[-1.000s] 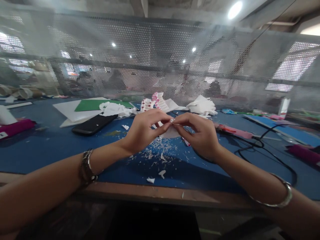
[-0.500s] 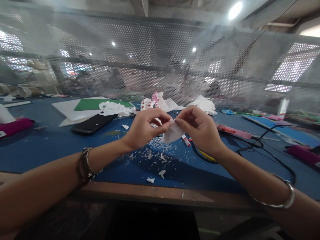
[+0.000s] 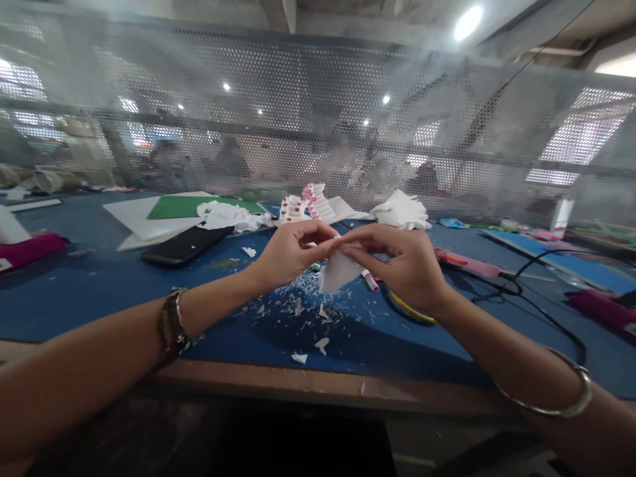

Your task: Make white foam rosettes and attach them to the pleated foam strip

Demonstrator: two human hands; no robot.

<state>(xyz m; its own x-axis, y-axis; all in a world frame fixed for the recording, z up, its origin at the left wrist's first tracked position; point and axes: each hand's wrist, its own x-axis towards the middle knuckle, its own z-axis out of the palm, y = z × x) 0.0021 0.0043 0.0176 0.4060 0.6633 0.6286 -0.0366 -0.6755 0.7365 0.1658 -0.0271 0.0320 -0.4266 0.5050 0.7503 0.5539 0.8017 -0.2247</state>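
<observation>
A small piece of white paper (image 3: 340,271) hangs between my two hands above the tabletop, thin and pale. My left hand (image 3: 297,255) pinches its upper edge between thumb and fingertips. From the other side my right hand (image 3: 397,262) grips the same edge, its fingertips almost touching those of the left. Below, many white paper scraps (image 3: 322,346) and fine shreds lie scattered. Just behind the right hand is a white stick with a red end (image 3: 370,280). A curved yellow-edged thing (image 3: 412,311) lies partly hidden under that hand.
The blue table (image 3: 114,308) holds a black phone (image 3: 186,246), a green sheet (image 3: 199,207), crumpled white paper (image 3: 233,215) and a stack of white pieces (image 3: 401,210). A pink-handled tool (image 3: 467,264) with a black cable lies right. Perforated metal mesh (image 3: 298,119) stands behind.
My right hand has lowered slightly and its fingers have flattened over the paper's edge. The paper piece has tilted and hangs a little lower. My left hand has shifted only slightly.
</observation>
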